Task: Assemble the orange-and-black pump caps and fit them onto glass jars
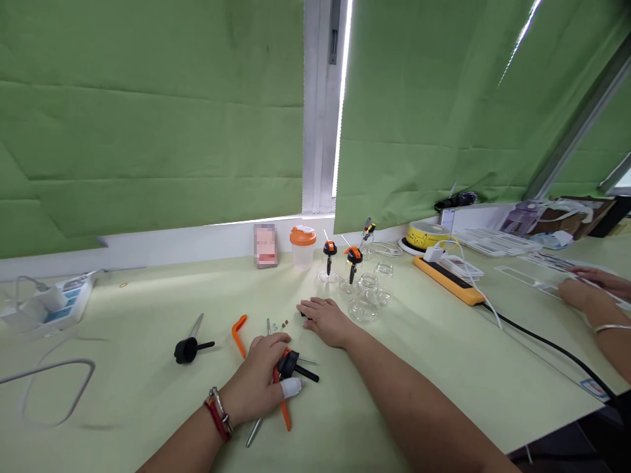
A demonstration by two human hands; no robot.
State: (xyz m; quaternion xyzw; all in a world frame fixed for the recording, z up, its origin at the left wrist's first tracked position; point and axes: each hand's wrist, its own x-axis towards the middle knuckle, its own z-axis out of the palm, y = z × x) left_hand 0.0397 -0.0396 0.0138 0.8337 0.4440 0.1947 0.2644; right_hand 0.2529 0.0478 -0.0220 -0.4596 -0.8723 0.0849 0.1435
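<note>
My left hand [263, 371], with white tape on its thumb, curls over a black part [290, 363] that has a black handle and a thin metal rod. Under and beside this hand lie an orange strip [284, 415] and a metal rod [254, 432]. Further right, my right hand [325, 322] rests low on the table, its fingers over a small dark piece [304, 315] that is mostly hidden. Between the hands and just beyond are tiny brown bits [284, 323]. A bent orange piece [239, 335] and another black part [186, 351] with a rod lie to the left.
Glass jars [365, 299], some with black and orange tops [353, 255], stand beyond my right hand. Behind are an orange-lidded cup [302, 246] and a pink box [266, 246]. An orange power strip [448, 280] with cables lies right, near another person's hands [586, 289].
</note>
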